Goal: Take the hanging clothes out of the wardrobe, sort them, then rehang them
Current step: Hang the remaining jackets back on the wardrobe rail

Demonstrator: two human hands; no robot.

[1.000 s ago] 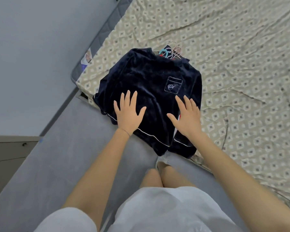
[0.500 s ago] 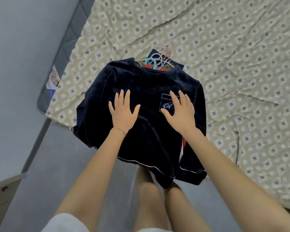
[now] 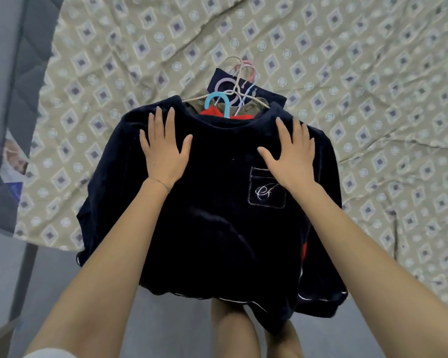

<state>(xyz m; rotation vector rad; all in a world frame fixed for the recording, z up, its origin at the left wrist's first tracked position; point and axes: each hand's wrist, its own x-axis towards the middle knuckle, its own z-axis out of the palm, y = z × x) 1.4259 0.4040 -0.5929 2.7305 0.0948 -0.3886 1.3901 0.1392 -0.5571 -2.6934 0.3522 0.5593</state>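
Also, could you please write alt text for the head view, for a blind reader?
A person's left hand and right hand press flat, fingers spread, on a navy top spread at the edge of a patterned bed sheet. Hanger hooks and a red garment beneath show at its collar.

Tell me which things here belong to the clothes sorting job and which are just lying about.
Part of the job:
- navy top, with the left hand and right hand flat on it
- red garment beneath it
- bundle of hangers at the collar

Just lying about:
- patterned bedsheet
- grey mattress edge
- printed paper beside the sheet
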